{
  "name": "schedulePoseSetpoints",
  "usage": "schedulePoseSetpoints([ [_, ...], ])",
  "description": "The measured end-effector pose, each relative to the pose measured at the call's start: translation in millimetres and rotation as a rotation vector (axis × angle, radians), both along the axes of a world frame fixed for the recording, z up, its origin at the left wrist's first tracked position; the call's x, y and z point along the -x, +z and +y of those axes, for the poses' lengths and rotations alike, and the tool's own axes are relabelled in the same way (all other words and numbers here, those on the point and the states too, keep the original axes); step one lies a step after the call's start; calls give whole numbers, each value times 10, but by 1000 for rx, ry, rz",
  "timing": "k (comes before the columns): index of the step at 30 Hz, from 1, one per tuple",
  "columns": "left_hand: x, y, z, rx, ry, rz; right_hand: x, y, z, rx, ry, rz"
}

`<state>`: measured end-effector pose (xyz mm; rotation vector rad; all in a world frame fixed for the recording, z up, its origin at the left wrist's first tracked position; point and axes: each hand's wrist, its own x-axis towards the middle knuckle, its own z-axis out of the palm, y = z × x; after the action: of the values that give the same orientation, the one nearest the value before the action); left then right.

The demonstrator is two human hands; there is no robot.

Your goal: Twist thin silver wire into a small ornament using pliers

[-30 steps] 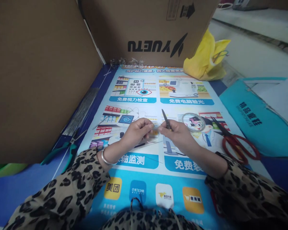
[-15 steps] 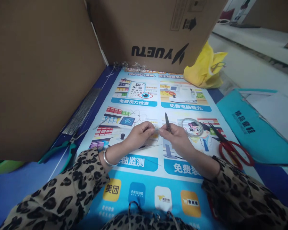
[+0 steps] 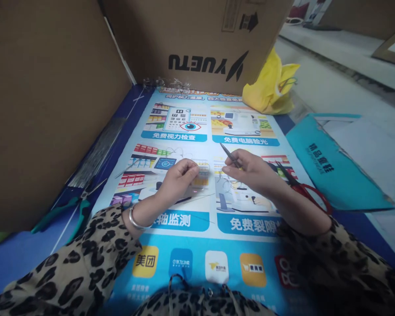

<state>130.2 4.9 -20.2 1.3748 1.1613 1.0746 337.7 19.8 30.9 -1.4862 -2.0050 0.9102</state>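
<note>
Hands: I see both over the middle of the printed poster [image 3: 184, 219], which covers the surface.
Left hand [image 3: 179, 179]: fingers curled together, pinching something small at the tips; I cannot tell what. A silver bangle [image 3: 133, 218] sits on the wrist.
Right hand [image 3: 250, 171]: closed around dark tweezers [image 3: 229, 154], whose tip points toward the far edge.
Bead box [image 3: 202, 175]: small clear case with coloured bits, flat on the poster just beside my left fingertips, between the two hands.
Scissors [image 3: 299, 186]: red-handled, lying near the right edge of the poster, partly behind my right wrist.
Pliers [image 3: 69, 208]: teal-handled, near the left edge.
Wires [image 3: 97, 153]: bundle of thin metal rods along the left edge, against a cardboard box [image 3: 52, 87].
Yellow bag [image 3: 270, 87]: at the far right corner.
Sleeves: leopard print on both arms.
</note>
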Motion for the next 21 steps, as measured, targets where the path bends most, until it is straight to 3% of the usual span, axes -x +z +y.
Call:
schedulePoseSetpoints([
  [4,23,-26,36,66,60,-55,-240,174,50,-336,200,-590],
  [8,30,-54,66,140,45,15,-438,164,86,-305,313,-1023],
  [12,23,-58,79,117,9,149,-504,81,84,-289,354,-1125],
  [17,9,-76,83,107,-5,147,-447,55,34,-281,344,-1134],
  [21,4,-125,93,82,11,130,-367,30,30,-313,231,-1119],
])
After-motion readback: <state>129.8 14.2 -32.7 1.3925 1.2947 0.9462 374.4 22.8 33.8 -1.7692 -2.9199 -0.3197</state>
